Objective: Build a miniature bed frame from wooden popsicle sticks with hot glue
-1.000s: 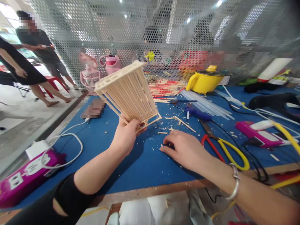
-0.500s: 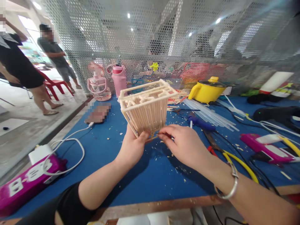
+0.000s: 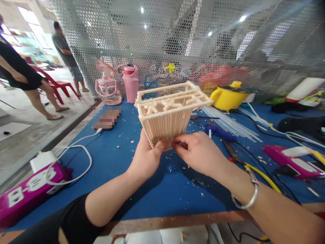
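A box-like model built of thin wooden sticks (image 3: 166, 120) is held up over the blue table, tilted so its top frame with short crossed pieces faces me. My left hand (image 3: 147, 154) is closed around its lower left part, thumb in front. At the lower right edge, my right hand (image 3: 196, 149) is closed in a pinch, fingertips touching or very near the model. Whether a small piece sits between those fingertips is hidden.
Pliers with yellow handles (image 3: 264, 176), a blue glue gun (image 3: 220, 132), clear glue sticks (image 3: 233, 123) and a yellow pot (image 3: 230, 98) lie right. At left are a phone (image 3: 108, 119), a purple power strip (image 3: 33, 189) and pink bottles (image 3: 131, 83). Perforated metal (image 3: 152, 37) stands behind.
The stick model has shifted slightly right and tipped, showing more of its top. Both hands stay at its lower edge. The camera view has turned a little.
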Motion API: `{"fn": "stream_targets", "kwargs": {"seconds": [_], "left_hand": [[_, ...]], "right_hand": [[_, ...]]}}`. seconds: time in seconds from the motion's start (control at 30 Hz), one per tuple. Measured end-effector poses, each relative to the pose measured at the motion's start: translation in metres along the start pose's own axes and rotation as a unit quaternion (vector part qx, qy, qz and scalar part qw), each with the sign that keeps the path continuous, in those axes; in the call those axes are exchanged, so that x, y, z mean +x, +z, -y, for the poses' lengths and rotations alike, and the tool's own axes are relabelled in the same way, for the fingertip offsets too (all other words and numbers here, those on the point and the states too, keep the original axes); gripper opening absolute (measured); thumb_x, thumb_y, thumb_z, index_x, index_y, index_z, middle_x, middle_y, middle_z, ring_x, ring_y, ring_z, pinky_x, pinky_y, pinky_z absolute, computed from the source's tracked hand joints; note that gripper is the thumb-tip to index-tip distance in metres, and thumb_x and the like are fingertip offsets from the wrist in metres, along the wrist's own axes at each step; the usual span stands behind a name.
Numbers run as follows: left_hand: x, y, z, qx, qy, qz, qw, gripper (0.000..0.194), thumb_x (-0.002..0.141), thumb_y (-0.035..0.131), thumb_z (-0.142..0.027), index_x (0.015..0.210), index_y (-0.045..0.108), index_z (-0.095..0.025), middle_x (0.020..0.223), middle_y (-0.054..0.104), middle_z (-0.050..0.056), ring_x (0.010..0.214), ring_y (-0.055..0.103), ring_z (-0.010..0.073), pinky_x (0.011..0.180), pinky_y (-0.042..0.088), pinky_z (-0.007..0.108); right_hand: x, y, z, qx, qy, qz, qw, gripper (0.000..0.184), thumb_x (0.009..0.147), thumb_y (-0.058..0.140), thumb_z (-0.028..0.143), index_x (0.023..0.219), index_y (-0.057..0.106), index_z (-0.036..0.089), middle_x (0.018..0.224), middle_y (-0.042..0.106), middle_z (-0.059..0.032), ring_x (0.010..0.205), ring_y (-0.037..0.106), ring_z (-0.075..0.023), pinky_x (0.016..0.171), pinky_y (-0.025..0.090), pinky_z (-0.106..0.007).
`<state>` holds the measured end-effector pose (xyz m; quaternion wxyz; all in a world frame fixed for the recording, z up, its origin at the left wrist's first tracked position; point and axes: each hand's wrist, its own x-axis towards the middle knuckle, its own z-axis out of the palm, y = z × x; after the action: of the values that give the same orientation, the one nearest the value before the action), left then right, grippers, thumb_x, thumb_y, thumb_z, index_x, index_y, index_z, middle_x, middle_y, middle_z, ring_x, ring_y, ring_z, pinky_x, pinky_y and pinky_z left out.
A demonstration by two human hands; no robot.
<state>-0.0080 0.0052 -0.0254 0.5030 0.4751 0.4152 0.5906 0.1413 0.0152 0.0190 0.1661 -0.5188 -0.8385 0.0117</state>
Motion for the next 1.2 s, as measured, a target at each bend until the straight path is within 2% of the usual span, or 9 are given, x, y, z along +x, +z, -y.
{"fn": "stream_targets", "kwargs": {"seconds": [0.23, 0.47, 0.63, 0.8, 1.0, 1.07, 1.2], "left_hand": [[0.000, 0.000, 0.000, 0.013, -0.007, -0.001, 1.000, 0.036, 0.080, 0.060, -0.025, 0.112, 0.045, -0.022, 0.116, 0.060, 0.008, 0.103, 0.060, 0.0235, 0.083, 0.053, 0.038], [0.000, -0.001, 0.001, 0.042, 0.057, -0.006, 0.997, 0.036, 0.080, 0.058, -0.021, 0.114, 0.045, -0.020, 0.117, 0.060, 0.008, 0.110, 0.057, 0.0229, 0.095, 0.046, 0.039], [0.000, 0.000, -0.001, 0.035, 0.044, -0.006, 0.998, 0.036, 0.080, 0.058, -0.022, 0.113, 0.045, -0.021, 0.118, 0.059, 0.008, 0.112, 0.056, 0.0234, 0.095, 0.046, 0.040], [-0.002, 0.001, -0.002, -0.010, 0.000, 0.009, 1.000, 0.035, 0.079, 0.061, -0.026, 0.108, 0.043, -0.021, 0.115, 0.059, 0.007, 0.105, 0.059, 0.0237, 0.084, 0.053, 0.040], [0.002, -0.004, 0.003, 0.032, 0.024, 0.007, 0.999, 0.038, 0.080, 0.060, -0.029, 0.113, 0.043, -0.020, 0.118, 0.057, 0.009, 0.107, 0.057, 0.0244, 0.085, 0.053, 0.042], [0.004, -0.005, 0.005, 0.047, 0.024, -0.008, 0.999, 0.038, 0.079, 0.061, -0.029, 0.112, 0.043, -0.020, 0.116, 0.058, 0.009, 0.105, 0.058, 0.0245, 0.083, 0.054, 0.041], [0.007, -0.006, 0.007, 0.034, -0.006, -0.029, 0.999, 0.037, 0.078, 0.061, -0.027, 0.110, 0.044, -0.021, 0.112, 0.059, 0.007, 0.097, 0.061, 0.0235, 0.072, 0.056, 0.038]], "right_hand": [[0.000, -0.002, -0.003, 0.044, -0.013, 0.014, 0.999, 0.026, 0.085, 0.051, 0.020, 0.076, 0.075, 0.024, 0.073, 0.075, -0.0021, 0.064, 0.066, -0.0165, 0.055, 0.041, -0.025], [0.000, -0.003, -0.004, 0.063, -0.015, 0.018, 0.998, 0.028, 0.084, 0.050, 0.018, 0.073, 0.074, 0.022, 0.075, 0.075, -0.0028, 0.066, 0.066, -0.0168, 0.058, 0.042, -0.025], [-0.001, -0.003, -0.002, 0.063, -0.006, 0.018, 0.998, 0.026, 0.083, 0.052, 0.020, 0.072, 0.075, 0.023, 0.073, 0.074, -0.0021, 0.064, 0.065, -0.0154, 0.057, 0.041, -0.024], [0.001, 0.000, 0.001, 0.053, 0.012, 0.020, 0.998, 0.020, 0.082, 0.056, 0.026, 0.076, 0.075, 0.024, 0.064, 0.071, 0.0004, 0.054, 0.059, -0.0127, 0.052, 0.036, -0.024], [-0.009, -0.015, -0.003, 0.046, 0.031, -0.021, 0.998, 0.019, 0.084, 0.056, 0.032, 0.081, 0.074, 0.026, 0.059, 0.068, 0.0040, 0.046, 0.053, -0.0103, 0.050, 0.033, -0.025], [-0.018, -0.019, -0.008, 0.026, 0.027, 0.008, 0.999, 0.018, 0.083, 0.057, 0.031, 0.080, 0.074, 0.027, 0.059, 0.068, 0.0044, 0.048, 0.055, -0.0107, 0.050, 0.034, -0.025], [-0.038, -0.011, -0.015, -0.026, -0.026, 0.144, 0.989, 0.018, 0.084, 0.057, 0.029, 0.077, 0.074, 0.028, 0.068, 0.072, 0.0029, 0.060, 0.064, -0.0144, 0.054, 0.038, -0.025]]}}
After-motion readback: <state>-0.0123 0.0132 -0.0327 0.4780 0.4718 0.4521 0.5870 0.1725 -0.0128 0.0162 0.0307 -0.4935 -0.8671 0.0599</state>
